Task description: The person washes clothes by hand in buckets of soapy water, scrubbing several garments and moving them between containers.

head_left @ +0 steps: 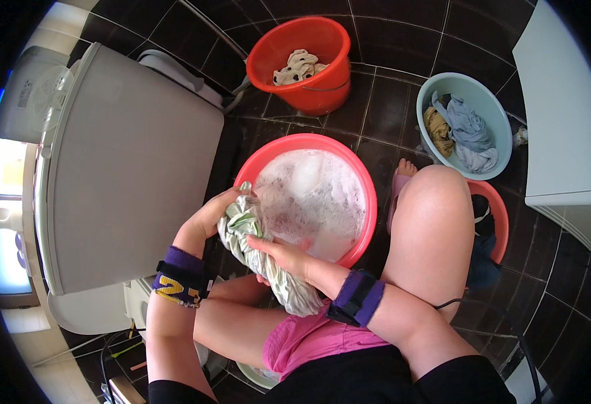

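Observation:
Both my hands are on a bunched, twisted white and pale green cloth (295,293), which hangs over the near left rim of a pink plastic basin and reaches back to my lap. My left hand (217,209) grips its far end, with the fingers partly hidden behind the fabric. Lower down, my right hand (290,256) is wrapped around the middle of the cloth, its thumb on top. The pink basin (371,212) holds cloudy water covered with white suds (305,177). Something pinkish shows faintly under the foam near its front.
A red bucket (320,96) with a dotted cloth (299,68) stands beyond the basin. At right, a light blue tub (505,126) holds blue and tan clothes; behind my knee is a red basin (501,222) with dark items. A grey appliance (133,171) flanks the left, a white cabinet (563,111) the right.

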`<action>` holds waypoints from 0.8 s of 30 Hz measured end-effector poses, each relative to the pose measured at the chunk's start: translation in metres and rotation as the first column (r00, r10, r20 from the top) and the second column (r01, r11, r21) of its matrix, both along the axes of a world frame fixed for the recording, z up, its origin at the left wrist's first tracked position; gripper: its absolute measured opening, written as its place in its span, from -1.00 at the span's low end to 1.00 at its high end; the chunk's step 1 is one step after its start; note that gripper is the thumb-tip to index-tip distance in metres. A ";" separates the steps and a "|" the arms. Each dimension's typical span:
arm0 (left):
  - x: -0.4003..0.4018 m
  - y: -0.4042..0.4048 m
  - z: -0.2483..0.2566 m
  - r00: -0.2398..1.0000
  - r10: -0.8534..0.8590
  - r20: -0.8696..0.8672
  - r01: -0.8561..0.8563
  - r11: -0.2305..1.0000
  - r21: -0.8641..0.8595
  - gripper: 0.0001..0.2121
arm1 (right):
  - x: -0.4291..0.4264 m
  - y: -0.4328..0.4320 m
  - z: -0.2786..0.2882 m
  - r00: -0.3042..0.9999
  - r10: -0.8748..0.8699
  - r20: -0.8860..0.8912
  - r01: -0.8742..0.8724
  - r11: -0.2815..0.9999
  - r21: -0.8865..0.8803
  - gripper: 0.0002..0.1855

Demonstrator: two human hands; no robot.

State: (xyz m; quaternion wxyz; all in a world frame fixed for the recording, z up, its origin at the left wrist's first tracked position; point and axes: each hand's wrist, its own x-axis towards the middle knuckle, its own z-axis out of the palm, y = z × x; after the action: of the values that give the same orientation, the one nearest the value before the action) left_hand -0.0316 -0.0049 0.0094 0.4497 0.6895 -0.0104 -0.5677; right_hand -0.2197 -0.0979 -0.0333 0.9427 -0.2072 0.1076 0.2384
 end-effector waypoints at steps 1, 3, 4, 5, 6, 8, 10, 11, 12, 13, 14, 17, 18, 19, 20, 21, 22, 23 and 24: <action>0.002 0.001 -0.004 0.992 0.017 -0.128 -0.029 0.996 -0.090 -0.55 | -0.001 0.000 -0.002 0.999 0.041 -0.002 -0.041 0.996 0.075 -0.48; -0.002 0.007 -0.010 0.926 0.015 -0.377 -0.118 0.961 -0.251 -0.48 | -0.001 0.003 -0.006 0.998 0.056 0.038 -0.064 0.971 0.232 -0.46; -0.012 0.007 -0.014 0.878 -0.009 -0.479 -0.187 0.915 -0.359 -0.39 | -0.002 0.005 -0.008 0.996 0.068 0.061 -0.084 0.945 0.317 -0.44; -0.022 0.007 -0.017 0.894 0.040 -0.447 -0.251 0.870 -0.425 -0.39 | -0.003 0.006 -0.009 0.993 0.077 0.086 -0.106 0.911 0.399 -0.42; -0.034 0.004 -0.018 0.904 0.095 -0.416 -0.311 0.815 -0.490 -0.38 | -0.004 0.006 -0.007 0.995 0.080 0.066 -0.101 0.876 0.472 -0.38; -0.056 -0.003 -0.026 0.938 0.208 -0.275 -0.336 0.732 -0.593 -0.43 | -0.007 0.001 -0.006 0.998 0.021 0.063 -0.053 0.827 0.560 -0.39; -0.071 0.002 -0.037 0.865 0.177 -0.470 -0.492 0.491 -0.719 -0.42 | -0.007 0.004 -0.006 0.995 -0.013 0.094 -0.050 0.766 0.641 -0.41; -0.075 0.004 -0.041 0.819 0.138 -0.556 -0.565 0.353 -0.745 -0.42 | -0.007 0.006 -0.005 0.997 -0.039 0.065 -0.015 0.741 0.671 -0.42; -0.076 0.003 -0.042 0.808 0.123 -0.576 -0.577 0.359 -0.734 -0.34 | -0.007 0.006 -0.002 0.997 -0.066 0.034 0.023 0.714 0.699 -0.42; -0.078 0.004 -0.045 0.815 0.131 -0.564 -0.571 0.344 -0.745 -0.33 | -0.007 0.006 -0.001 0.996 -0.091 0.002 0.061 0.686 0.725 -0.42; -0.081 0.005 -0.048 0.821 0.140 -0.553 -0.565 0.329 -0.756 -0.32 | -0.006 0.007 -0.001 0.991 -0.133 0.005 0.085 0.660 0.747 -0.43; -0.083 0.013 -0.056 0.826 0.237 -0.511 -0.563 0.323 -0.761 -0.27 | -0.003 0.003 0.004 0.985 -0.163 -0.055 0.150 0.659 0.737 -0.44; -0.080 0.016 -0.056 0.807 0.313 -0.501 -0.587 0.330 -0.739 -0.26 | -0.002 0.004 0.003 0.982 -0.186 -0.046 0.160 0.663 0.731 -0.45; -0.079 0.016 -0.057 0.784 0.385 -0.487 -0.611 0.336 -0.717 -0.24 | -0.002 0.004 0.002 0.981 -0.190 -0.051 0.167 0.671 0.723 -0.45; -0.079 0.020 -0.056 0.770 0.372 -0.518 -0.636 0.383 -0.670 -0.37 | -0.002 0.003 0.002 0.979 -0.195 -0.056 0.176 0.678 0.714 -0.45; -0.075 0.023 -0.048 0.784 0.365 -0.502 -0.621 0.444 -0.646 -0.45 | -0.002 0.005 0.006 0.981 -0.188 -0.055 0.170 0.682 0.711 -0.45; -0.067 0.027 -0.041 0.797 0.356 -0.488 -0.604 0.504 -0.618 -0.53 | -0.003 0.006 0.009 0.980 -0.187 -0.066 0.189 0.777 0.601 -0.45; -0.061 0.028 -0.034 0.809 0.346 -0.475 -0.584 0.561 -0.587 -0.60 | -0.003 0.007 0.013 0.988 -0.146 -0.053 0.151 0.821 0.551 -0.46; -0.067 0.013 -0.012 0.791 0.427 -0.438 -0.610 0.600 -0.516 -0.81 | -0.002 0.008 0.014 0.993 -0.108 -0.045 0.116 0.862 0.494 -0.47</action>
State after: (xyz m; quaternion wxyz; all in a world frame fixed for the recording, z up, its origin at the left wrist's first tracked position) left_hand -0.0984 0.0081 -0.0023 0.7980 0.3839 0.0628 -0.4602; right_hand -0.2221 -0.0900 -0.0194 0.9756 0.0499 0.0619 0.2045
